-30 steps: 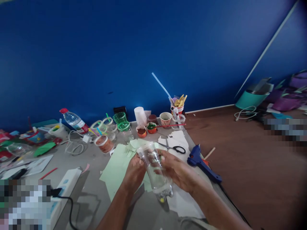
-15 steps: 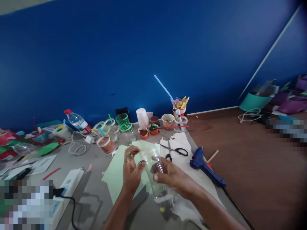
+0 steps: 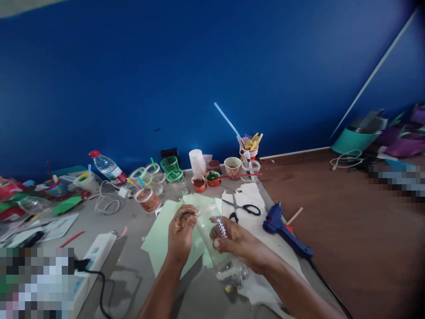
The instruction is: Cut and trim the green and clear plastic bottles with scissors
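Observation:
A clear plastic bottle (image 3: 217,254) lies tilted in my right hand (image 3: 232,241), whose fingers and thumb wrap round its middle. Its upper end points away from me, beside my left hand (image 3: 182,228). The thumb and fingers of my left hand are pinched together near that end; whatever is between them is too small to make out. Green stains show on the left fingers. Pale green paper sheets (image 3: 159,235) lie beneath my hands. White paper (image 3: 257,239) is at the right, with black-handled scissors (image 3: 250,210) on it.
A blue glue gun (image 3: 288,235) lies right of the white paper. Small paint cups (image 3: 199,183), a green bottle piece (image 3: 172,170) and a cup of cutlery (image 3: 249,153) stand at the back. On the left are a capped water bottle (image 3: 108,168) and a white power strip (image 3: 94,261).
My left thumb has closed against the fingers, which were spread apart before. The bottle's lower end has shifted slightly to the right, with my right hand still round it.

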### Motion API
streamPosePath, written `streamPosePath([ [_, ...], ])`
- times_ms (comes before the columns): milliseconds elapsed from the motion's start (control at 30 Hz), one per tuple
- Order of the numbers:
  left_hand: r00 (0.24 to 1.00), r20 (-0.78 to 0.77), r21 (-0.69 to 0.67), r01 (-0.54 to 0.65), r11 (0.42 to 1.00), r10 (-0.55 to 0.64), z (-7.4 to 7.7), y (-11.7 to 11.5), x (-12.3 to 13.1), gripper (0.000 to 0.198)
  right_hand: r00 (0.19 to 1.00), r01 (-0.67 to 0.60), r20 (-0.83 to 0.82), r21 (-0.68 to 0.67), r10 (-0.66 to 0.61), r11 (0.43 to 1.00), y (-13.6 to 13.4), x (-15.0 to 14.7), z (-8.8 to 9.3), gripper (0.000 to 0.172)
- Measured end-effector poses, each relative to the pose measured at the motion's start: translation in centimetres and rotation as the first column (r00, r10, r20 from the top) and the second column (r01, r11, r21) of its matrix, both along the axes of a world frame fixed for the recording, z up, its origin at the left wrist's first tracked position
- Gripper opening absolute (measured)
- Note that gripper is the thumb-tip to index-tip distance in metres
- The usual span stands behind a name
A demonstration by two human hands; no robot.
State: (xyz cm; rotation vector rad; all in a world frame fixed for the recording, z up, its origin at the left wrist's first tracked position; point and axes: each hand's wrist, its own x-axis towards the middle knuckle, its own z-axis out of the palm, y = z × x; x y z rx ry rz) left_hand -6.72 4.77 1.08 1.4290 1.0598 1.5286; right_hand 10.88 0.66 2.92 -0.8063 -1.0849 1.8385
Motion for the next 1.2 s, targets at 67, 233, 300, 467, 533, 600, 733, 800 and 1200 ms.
streamPosePath([
  [67, 0.998, -0.054, 0.03, -0.042, 0.999, 0.043, 0.2, 0.0, 0.2, 0.016, 1.0, 0.01, 0.006, -0.004, -0.01, 1.0, 0.0, 0.0, -0.1, 0.05],
  [233, 0.99, -0.061, 0.054, -0.128, 0.99, 0.131, 0.0, -0.1, 0.3, 0.017, 0.999, 0.037, -0.025, 0.031, -0.036, 0.999, 0.1, -0.1, -0.2, 0.052],
  [300, 0.982, -0.01, 0.085, -0.185, 0.979, 0.187, -0.2, -0.3, 0.3, 0.021, 0.997, 0.076, -0.01, 0.058, -0.076, 0.995, 0.1, -0.2, -0.2, 0.052],
  [467, 0.948, -0.169, 0.274, -0.217, 0.937, 0.269, -0.1, -0.9, 0.6, 0.011, 0.987, 0.112, 0.098, 0.121, -0.124, 0.986, 0.2, -0.5, 0.2, 0.051],
  [533, 0.928, -0.243, 0.298, -0.207, 0.932, 0.284, 0.1, -1.1, 0.8, 0.012, 0.969, 0.143, 0.181, 0.152, -0.17, 0.978, 0.2, -0.6, 0.3, 0.05],
  [600, 0.915, -0.267, 0.314, -0.214, 0.925, 0.302, 0.2, -1.0, 0.9, 0.012, 0.939, 0.179, 0.266, 0.166, -0.219, 0.97, 0.2, -0.7, 0.3, 0.049],
  [733, 0.898, -0.285, 0.353, -0.227, 0.908, 0.336, 0.4, -0.9, 0.9, 0.009, 0.892, 0.18, 0.381, 0.195, -0.243, 0.964, 0.1, -0.9, 0.0, 0.047],
  [800, 0.879, -0.325, 0.368, -0.221, 0.903, 0.348, 0.4, -0.8, 0.9, 0.009, 0.881, 0.167, 0.403, 0.224, -0.247, 0.96, 0.1, -0.9, -0.2, 0.048],
  [1200, 0.731, -0.518, 0.473, -0.188, 0.861, 0.445, 0.3, -0.1, 0.6, 0.011, 0.983, 0.142, 0.12, -0.023, -0.138, 0.99, 0.0, -1.4, -0.6, 0.055],
])
